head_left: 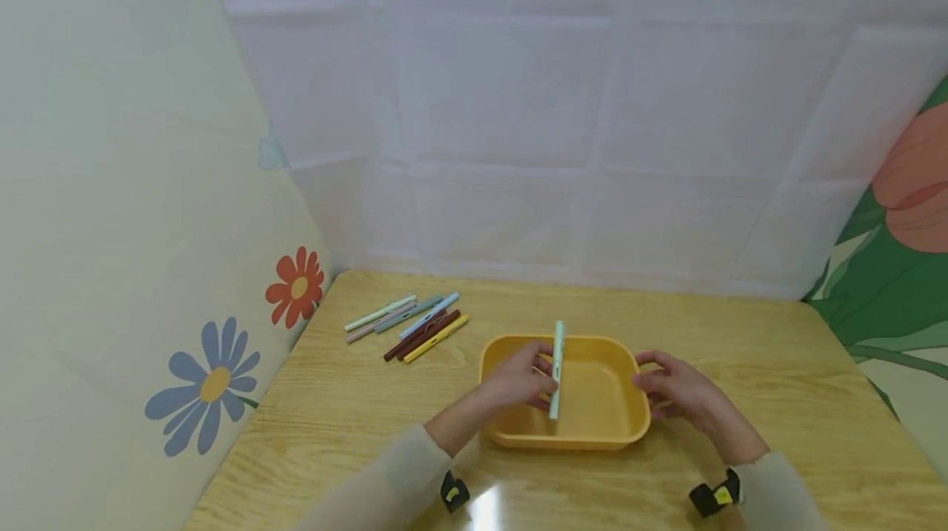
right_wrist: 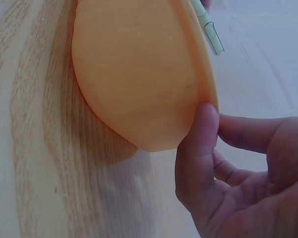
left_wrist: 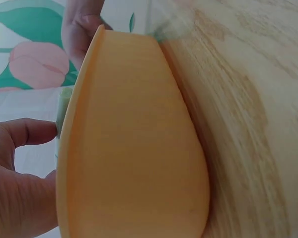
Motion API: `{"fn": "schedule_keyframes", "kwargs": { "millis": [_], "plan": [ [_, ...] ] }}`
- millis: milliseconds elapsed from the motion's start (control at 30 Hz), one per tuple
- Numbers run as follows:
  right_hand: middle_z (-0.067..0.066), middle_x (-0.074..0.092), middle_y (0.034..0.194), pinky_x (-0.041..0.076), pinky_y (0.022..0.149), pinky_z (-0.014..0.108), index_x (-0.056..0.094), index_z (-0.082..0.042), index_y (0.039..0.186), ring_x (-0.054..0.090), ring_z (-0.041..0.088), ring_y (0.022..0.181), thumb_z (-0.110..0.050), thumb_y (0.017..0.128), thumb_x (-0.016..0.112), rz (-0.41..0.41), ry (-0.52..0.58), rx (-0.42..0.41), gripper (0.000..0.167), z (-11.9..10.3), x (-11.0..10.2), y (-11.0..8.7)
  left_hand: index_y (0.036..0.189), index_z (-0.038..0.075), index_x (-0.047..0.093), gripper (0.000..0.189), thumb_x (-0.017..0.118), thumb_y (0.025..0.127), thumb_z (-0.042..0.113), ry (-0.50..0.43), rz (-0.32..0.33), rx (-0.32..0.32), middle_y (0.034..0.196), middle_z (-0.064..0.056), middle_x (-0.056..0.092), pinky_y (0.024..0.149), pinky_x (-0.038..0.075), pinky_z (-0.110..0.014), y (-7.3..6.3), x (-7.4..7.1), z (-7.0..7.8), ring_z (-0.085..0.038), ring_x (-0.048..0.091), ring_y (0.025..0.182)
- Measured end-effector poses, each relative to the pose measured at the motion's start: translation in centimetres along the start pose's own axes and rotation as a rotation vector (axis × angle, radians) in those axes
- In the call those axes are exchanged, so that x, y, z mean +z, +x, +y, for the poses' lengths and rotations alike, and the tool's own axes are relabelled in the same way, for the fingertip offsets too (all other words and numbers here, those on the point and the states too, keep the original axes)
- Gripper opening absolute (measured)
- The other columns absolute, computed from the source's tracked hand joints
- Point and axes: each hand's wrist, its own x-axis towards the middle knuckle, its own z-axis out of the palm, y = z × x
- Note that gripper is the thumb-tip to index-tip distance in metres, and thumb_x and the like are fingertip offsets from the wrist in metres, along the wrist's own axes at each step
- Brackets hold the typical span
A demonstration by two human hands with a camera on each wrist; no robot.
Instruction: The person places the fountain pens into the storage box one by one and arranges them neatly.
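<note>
A pale green capped pen point(head_left: 559, 342) is held in my left hand point(head_left: 518, 379), above the left half of a yellow-orange plastic tray point(head_left: 566, 442). It points away from me, its far end over the back rim. In the left wrist view the tray's outer wall point(left_wrist: 134, 134) hides most of the pen, and the thumb and a finger point(left_wrist: 35, 131) show beside the rim. My right hand point(head_left: 681, 391) pinches the tray's right rim, one finger point(right_wrist: 196, 148) against the outer wall. The tray stands flat on the table, and no other pen shows inside it.
Several pens point(head_left: 437, 338) in yellow, dark red, blue, grey, pink and pale green lie in a loose pile on the wooden table point(head_left: 311, 432), left of the tray. A white cloth point(head_left: 504, 103) hangs behind; flower-printed sheets point(head_left: 215, 387) flank the table.
</note>
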Motion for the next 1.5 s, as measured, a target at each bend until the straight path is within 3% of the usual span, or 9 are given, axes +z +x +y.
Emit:
{"fn": "schedule_keyframes", "kwargs": {
  "millis": [300, 533, 833, 1200, 1500],
  "plan": [
    [0.005, 0.071, 0.090, 0.060, 0.064, 0.029, 0.042, 0.003, 0.131, 0.068, 0.017, 0.078, -0.016, 0.101, 0.059, -0.102, 0.058, -0.015, 0.040, -0.1, -0.9, 0.1, 0.132, -0.005, 0.047, 0.051, 0.062, 0.084, -0.011, -0.036, -0.003, -0.051, 0.098, -0.014, 0.054, 0.067, 0.063, -0.043, 0.9, 1.7, -0.2, -0.023, 0.064, 0.074],
    [0.005, 0.069, 0.091, 0.060, 0.067, 0.031, 0.045, 0.003, 0.128, 0.066, 0.016, 0.080, -0.012, 0.099, 0.060, -0.103, 0.072, 0.014, 0.036, -0.3, -1.2, 0.2, 0.129, -0.002, 0.049, 0.046, 0.062, 0.085, -0.010, -0.057, 0.007, -0.083, 0.098, -0.013, 0.056, 0.066, 0.063, -0.041, 1.6, 2.9, -0.9, -0.023, 0.064, 0.078],
    [0.005, 0.068, 0.091, 0.061, 0.068, 0.032, 0.043, 0.003, 0.131, 0.067, 0.017, 0.082, -0.009, 0.098, 0.060, -0.101, 0.076, 0.024, 0.039, -0.5, -1.1, 0.2, 0.126, 0.001, 0.049, 0.046, 0.061, 0.084, -0.010, -0.072, -0.026, -0.120, 0.098, -0.013, 0.058, 0.067, 0.063, -0.041, 2.0, 4.0, -1.4, -0.023, 0.065, 0.076],
    [0.006, 0.068, 0.093, 0.061, 0.068, 0.033, 0.040, 0.004, 0.135, 0.067, 0.017, 0.082, -0.008, 0.098, 0.060, -0.077, 0.070, 0.043, 0.044, -0.4, -1.0, 0.0, 0.121, 0.001, 0.050, 0.045, 0.060, 0.080, -0.014, -0.077, 0.010, -0.165, 0.095, -0.014, 0.064, 0.068, 0.064, -0.041, 2.8, 5.8, -2.0, -0.023, 0.066, 0.075],
    [0.007, 0.070, 0.095, 0.061, 0.069, 0.034, 0.040, 0.003, 0.136, 0.068, 0.019, 0.084, -0.008, 0.096, 0.061, -0.060, 0.055, 0.051, 0.047, -0.4, -0.9, 0.0, 0.110, 0.002, 0.050, 0.038, 0.061, 0.079, -0.016, 0.016, 0.030, -0.185, 0.082, -0.010, 0.063, 0.058, 0.062, -0.033, 3.5, 7.2, -2.0, -0.022, 0.068, 0.064]
  ]
}}
